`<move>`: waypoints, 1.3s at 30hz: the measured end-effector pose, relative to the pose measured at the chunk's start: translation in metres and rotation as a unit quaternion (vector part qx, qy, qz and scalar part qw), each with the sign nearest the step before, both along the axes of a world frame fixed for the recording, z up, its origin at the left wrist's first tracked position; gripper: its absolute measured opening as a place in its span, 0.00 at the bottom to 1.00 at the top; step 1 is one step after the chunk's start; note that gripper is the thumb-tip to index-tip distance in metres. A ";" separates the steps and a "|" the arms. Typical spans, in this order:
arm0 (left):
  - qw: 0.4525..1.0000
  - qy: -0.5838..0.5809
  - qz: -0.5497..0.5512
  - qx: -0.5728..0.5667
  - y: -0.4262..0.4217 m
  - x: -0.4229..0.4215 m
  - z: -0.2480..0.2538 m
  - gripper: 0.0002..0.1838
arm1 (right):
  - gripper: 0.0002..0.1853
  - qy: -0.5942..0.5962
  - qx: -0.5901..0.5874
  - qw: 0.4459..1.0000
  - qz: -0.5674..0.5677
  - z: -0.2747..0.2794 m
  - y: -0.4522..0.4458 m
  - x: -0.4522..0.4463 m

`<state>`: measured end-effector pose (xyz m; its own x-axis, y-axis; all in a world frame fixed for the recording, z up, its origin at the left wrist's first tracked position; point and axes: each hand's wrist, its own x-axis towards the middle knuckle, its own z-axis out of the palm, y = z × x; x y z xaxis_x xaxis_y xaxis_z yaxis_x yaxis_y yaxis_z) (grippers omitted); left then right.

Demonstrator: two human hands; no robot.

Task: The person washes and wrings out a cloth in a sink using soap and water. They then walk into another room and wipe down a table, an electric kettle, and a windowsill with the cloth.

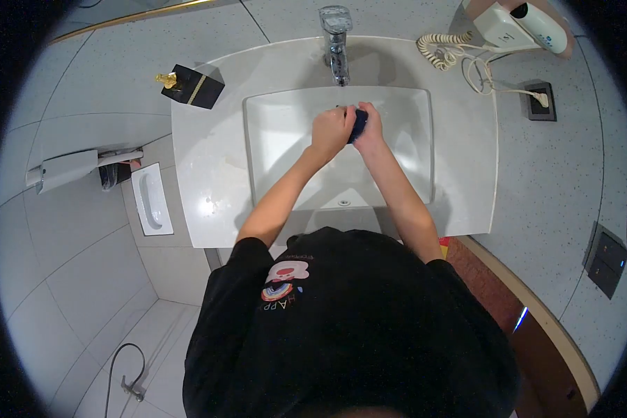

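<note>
Both of my hands are together over the white sink basin (292,177), just in front of and below the chrome faucet (336,42). Between them is a small dark blue thing (358,127), perhaps bunched cloth; the fingers hide most of it, so its kind cannot be made out. My left hand (331,132) is closed against its left side. On the other side, my right hand (371,125) wraps round it with bent fingers. Whether water runs from the spout does not show clearly.
A black box-shaped dispenser (196,87) with a gold top stands on the counter (212,167) at the left. At upper right hangs a white hair dryer (515,28), its coiled cord (439,52) lying over the counter's back edge. A wall socket (540,102) holds its plug.
</note>
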<state>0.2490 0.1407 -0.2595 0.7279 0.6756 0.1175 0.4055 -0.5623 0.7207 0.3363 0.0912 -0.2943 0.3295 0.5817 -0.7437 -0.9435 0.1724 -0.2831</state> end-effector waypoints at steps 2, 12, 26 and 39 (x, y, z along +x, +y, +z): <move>0.999 0.014 -0.029 -0.017 0.003 -0.006 0.011 0.18 | 0.11 -0.031 0.000 0.998 0.048 -0.004 -0.001 0.010; 0.949 -0.164 0.050 -0.263 0.027 -0.028 0.005 0.11 | 0.17 -0.471 -0.017 0.809 0.352 0.037 -0.028 0.027; 0.956 -0.067 -0.068 -0.276 0.034 -0.029 -0.001 0.26 | 0.16 -0.598 0.008 0.724 0.345 0.044 -0.004 0.021; 0.991 0.004 -0.083 -0.105 0.074 -0.029 0.030 0.09 | 0.16 -0.683 -0.119 0.473 0.544 0.029 -0.020 0.073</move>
<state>0.2200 0.2145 -0.2296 0.8312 0.5556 -0.0179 0.3255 -0.4603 0.8259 0.4098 0.0715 -0.2650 0.1993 0.9130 -0.3559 0.6540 -0.3944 -0.6455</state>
